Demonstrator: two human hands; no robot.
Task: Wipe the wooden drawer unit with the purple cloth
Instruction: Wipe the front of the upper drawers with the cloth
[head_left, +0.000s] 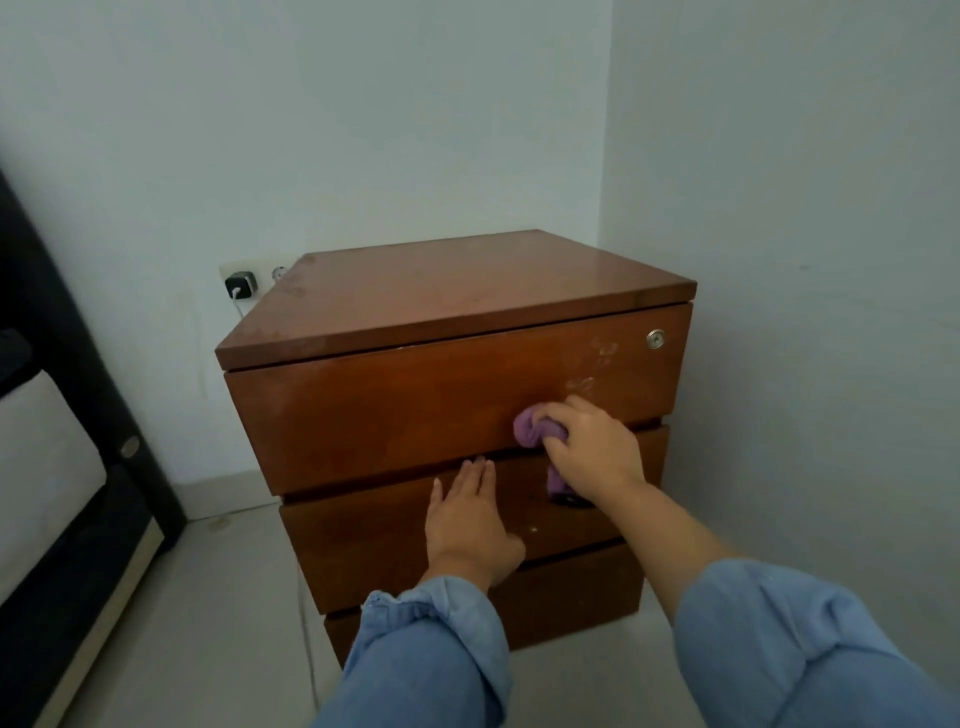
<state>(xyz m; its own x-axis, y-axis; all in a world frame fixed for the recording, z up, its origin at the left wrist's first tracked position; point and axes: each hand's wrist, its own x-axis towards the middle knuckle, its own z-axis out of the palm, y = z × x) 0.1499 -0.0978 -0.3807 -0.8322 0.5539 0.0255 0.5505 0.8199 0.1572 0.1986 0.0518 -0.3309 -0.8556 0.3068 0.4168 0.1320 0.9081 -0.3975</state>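
Observation:
The wooden drawer unit (395, 415) stands in the room's corner, with three drawer fronts and a round lock at the top right. My right hand (592, 447) grips the bunched purple cloth (530, 428) and presses it against the lower right part of the top drawer front; a tail of cloth hangs below the hand. Pale smudges show on the wood just above the cloth. My left hand (470, 525) lies flat on the middle drawer front, fingers together and pointing up, holding nothing.
A wall socket with a black charger (240, 285) sits behind the unit on the left, its white cable running down to the floor. Dark furniture with a pale cushion (47, 483) stands at the left. White walls close in behind and to the right.

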